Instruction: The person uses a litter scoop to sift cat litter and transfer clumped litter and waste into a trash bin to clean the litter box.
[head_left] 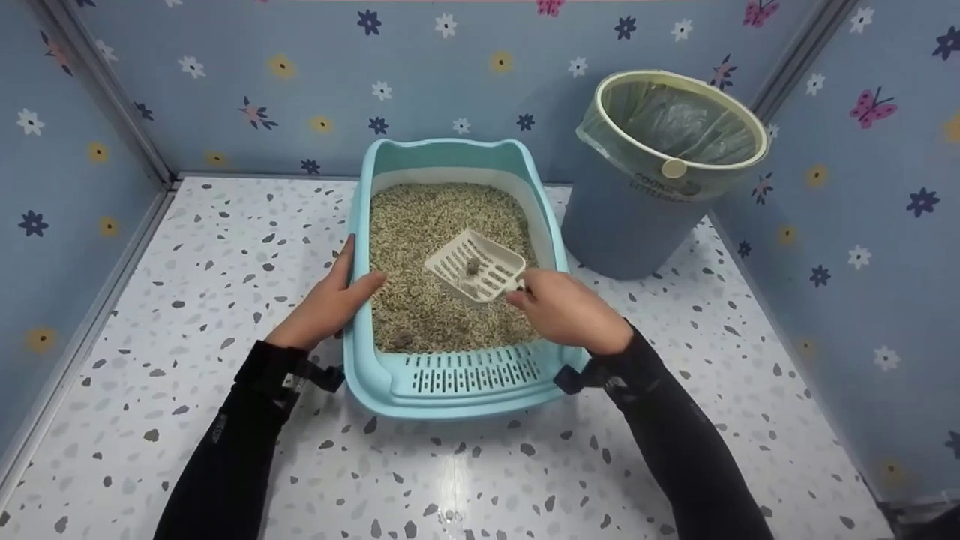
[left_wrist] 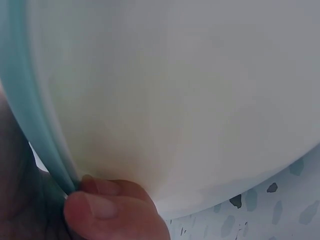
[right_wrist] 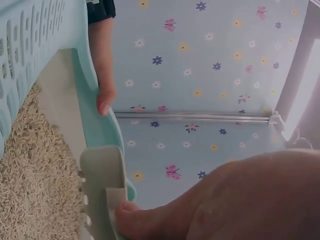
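Observation:
A turquoise litter box (head_left: pixel 456 406) with a white inner wall holds tan granular litter (head_left: pixel 427 217). My left hand (head_left: pixel 327 300) grips its left rim, thumb over the edge; in the left wrist view the fingertips (left_wrist: pixel 112 212) curl under the rim. My right hand (head_left: pixel 566 307) holds a cream slotted litter scoop (head_left: pixel 491 255) by its handle, above the litter. A small greyish clump (head_left: pixel 472 265) lies in the scoop. In the right wrist view the thumb (right_wrist: pixel 132 220) presses on the scoop's handle end.
A blue-grey trash bin (head_left: pixel 630 217) with a cream rim and a clear bag liner stands behind right of the box. Blue flowered walls (head_left: pixel 420 60) enclose the speckled white floor (head_left: pixel 225 247). A slotted turquoise panel (head_left: pixel 472 375) forms the box's near end.

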